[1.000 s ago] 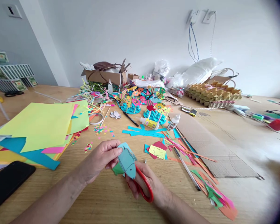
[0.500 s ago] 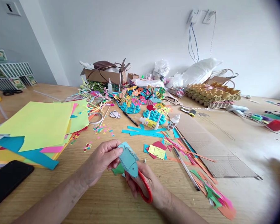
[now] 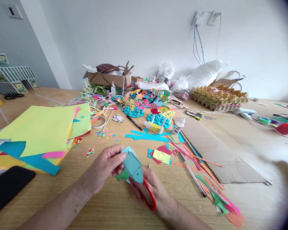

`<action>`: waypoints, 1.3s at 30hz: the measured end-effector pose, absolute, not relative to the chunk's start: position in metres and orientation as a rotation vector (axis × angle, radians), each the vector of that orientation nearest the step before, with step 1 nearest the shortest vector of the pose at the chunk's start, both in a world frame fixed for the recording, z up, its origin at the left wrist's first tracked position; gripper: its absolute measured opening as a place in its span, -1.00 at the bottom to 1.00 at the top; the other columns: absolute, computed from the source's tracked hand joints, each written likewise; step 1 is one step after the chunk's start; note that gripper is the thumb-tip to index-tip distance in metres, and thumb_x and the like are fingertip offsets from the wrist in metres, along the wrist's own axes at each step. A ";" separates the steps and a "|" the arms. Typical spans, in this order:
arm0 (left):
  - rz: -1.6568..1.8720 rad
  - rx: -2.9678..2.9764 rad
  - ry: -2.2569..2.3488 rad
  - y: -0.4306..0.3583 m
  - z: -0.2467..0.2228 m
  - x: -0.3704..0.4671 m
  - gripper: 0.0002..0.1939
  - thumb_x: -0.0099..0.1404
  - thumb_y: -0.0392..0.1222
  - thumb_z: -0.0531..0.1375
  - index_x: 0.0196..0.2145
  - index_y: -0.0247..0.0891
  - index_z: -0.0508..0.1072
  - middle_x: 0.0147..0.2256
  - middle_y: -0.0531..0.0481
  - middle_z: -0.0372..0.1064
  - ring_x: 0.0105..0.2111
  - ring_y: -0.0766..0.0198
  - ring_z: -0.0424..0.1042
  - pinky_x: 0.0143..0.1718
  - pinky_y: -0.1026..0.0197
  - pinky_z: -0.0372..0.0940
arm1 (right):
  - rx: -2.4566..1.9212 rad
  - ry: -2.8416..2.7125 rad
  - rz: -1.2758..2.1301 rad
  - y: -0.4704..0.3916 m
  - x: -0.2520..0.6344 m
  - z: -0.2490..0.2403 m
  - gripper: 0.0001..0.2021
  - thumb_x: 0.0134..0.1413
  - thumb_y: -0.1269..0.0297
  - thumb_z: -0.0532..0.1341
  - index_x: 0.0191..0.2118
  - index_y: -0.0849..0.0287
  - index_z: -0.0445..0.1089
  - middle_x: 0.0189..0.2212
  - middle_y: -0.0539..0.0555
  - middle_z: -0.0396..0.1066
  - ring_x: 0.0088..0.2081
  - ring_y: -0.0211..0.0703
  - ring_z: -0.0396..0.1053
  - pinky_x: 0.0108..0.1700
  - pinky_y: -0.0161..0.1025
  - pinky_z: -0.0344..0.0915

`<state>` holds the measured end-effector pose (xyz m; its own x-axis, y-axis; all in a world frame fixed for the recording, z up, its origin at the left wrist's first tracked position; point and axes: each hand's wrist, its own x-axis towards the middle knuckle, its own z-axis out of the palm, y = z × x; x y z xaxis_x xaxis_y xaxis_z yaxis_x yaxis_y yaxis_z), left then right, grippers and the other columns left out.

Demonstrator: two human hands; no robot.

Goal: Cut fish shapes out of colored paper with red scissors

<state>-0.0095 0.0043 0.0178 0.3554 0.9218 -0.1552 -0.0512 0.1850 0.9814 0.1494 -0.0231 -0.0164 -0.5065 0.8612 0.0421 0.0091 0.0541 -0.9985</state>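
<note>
A piece of light blue paper with a fish drawn on it is pinched at its upper left corner between the thumb and fingers of my left hand. My right hand grips red-handled scissors just below the fish's head. Most of the blades lie hidden behind the paper, with a tip showing to its right. A green paper piece shows below my left fingers. Right of the hands lies a yellow paper with a fish outline on red and blue pieces.
Colored paper sheets and a black phone lie left. Ahead are glue bottles, a black pen and decorated paper fish on blue bases. Paper strips, a pen and a cardboard sheet lie right.
The fish paper has turned slightly, its head end shifting a little to the right. The scissor handles have moved slightly down. Both hands keep their hold.
</note>
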 end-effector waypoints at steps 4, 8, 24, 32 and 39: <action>0.875 1.163 0.947 0.004 0.017 -0.010 -0.77 0.19 -0.10 0.11 -0.55 -0.24 0.23 -0.65 0.19 0.12 -0.63 0.44 0.10 -0.61 0.38 0.00 | -0.883 -1.621 1.527 -0.023 0.149 -0.017 -0.48 0.12 -0.17 -0.03 -0.63 0.17 0.09 -0.78 -0.12 0.05 -0.74 -0.40 0.04 -0.70 -0.45 0.02; 0.882 1.164 0.942 0.004 0.017 -0.009 -0.76 0.18 -0.09 0.12 -0.56 -0.24 0.23 -0.64 0.18 0.12 -0.63 0.44 0.09 -0.61 0.38 -0.01 | -0.869 -1.616 1.524 -0.023 0.148 -0.020 -0.47 0.10 -0.20 -0.04 -0.63 0.17 0.08 -0.78 -0.13 0.03 -0.76 -0.42 -0.01 -0.73 -0.46 -0.01; 0.837 1.167 0.929 0.004 0.020 -0.011 -0.73 0.16 -0.05 0.14 -0.56 -0.24 0.21 -0.65 0.19 0.11 -0.64 0.44 0.07 -0.62 0.38 -0.02 | -0.922 -1.633 1.528 -0.021 0.150 -0.012 -0.45 0.07 -0.24 -0.04 -0.62 0.17 0.09 -0.77 -0.11 0.06 -0.73 -0.39 0.04 -0.69 -0.45 0.03; 0.816 1.168 0.923 0.006 0.019 -0.011 -0.73 0.17 -0.06 0.13 -0.56 -0.24 0.20 -0.64 0.19 0.10 -0.63 0.45 0.07 -0.61 0.39 -0.03 | -0.947 -1.600 1.550 -0.024 0.149 -0.009 -0.38 -0.11 -0.40 -0.07 -0.59 0.17 0.12 -0.77 -0.12 0.06 -0.74 -0.40 0.02 -0.70 -0.44 0.01; 0.781 1.202 0.919 0.007 0.022 -0.014 -0.72 0.18 -0.03 0.12 -0.55 -0.25 0.22 -0.62 0.16 0.15 -0.63 0.45 0.07 -0.60 0.37 -0.02 | -0.901 -1.600 1.535 -0.024 0.148 -0.014 -0.37 -0.08 -0.39 -0.09 -0.61 0.17 0.12 -0.79 -0.13 0.02 -0.77 -0.42 -0.01 -0.75 -0.46 -0.02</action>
<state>-0.0138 0.0066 0.0217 0.4325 0.8858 -0.1682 -0.0236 0.1977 0.9800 0.1482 -0.0244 -0.0140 -0.4877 0.8723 0.0365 -0.0002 0.0417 -0.9991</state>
